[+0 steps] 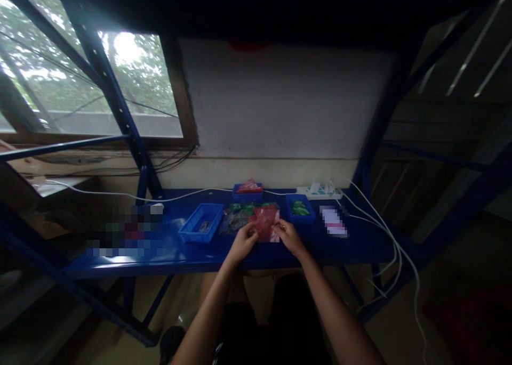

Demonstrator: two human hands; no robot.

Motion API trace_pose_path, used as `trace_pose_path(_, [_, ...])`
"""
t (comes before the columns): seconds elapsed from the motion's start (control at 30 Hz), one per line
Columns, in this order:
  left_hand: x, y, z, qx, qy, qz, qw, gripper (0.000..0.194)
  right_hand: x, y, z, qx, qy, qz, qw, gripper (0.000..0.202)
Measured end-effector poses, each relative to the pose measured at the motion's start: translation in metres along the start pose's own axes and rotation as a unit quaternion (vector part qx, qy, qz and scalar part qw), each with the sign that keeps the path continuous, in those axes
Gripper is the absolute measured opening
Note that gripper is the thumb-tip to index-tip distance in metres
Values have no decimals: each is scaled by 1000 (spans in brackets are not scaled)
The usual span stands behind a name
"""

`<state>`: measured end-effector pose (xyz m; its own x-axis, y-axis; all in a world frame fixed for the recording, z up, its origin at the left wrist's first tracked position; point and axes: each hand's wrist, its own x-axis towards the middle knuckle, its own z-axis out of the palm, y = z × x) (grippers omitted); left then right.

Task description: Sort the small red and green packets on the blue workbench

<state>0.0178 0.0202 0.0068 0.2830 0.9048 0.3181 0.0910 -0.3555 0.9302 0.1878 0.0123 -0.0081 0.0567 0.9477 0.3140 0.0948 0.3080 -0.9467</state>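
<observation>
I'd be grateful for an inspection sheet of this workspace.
Surface: blue table, glossy.
Job's things: red bag; clear bags beside it; left tray with small items; rear tray with red plastic; right tray with green packets.
Clutter: pixelated items at left, pixelated pale object at right, unidentifiable.
Hands: left hand and right hand both hold the red bag.
Cables: white cables hang past the right end; power strip at back.
Surroundings: window at left, pale wall behind.

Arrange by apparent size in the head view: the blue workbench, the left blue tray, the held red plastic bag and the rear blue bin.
1. Blue workbench
2. Left blue tray and red plastic bag: too close to rank, because the bag is partly covered.
3. Rear blue bin
</observation>
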Motion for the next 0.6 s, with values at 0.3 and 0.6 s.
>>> trace_pose_path(0.3, [3, -8, -6, 28, 29, 11, 999, 40, -4, -4, 1, 8, -34, 1, 999, 16])
trace_pose_path(0.6, [4, -8, -6, 12, 43, -2, 999, 41, -3, -4, 1, -56, -33, -32, 997, 18])
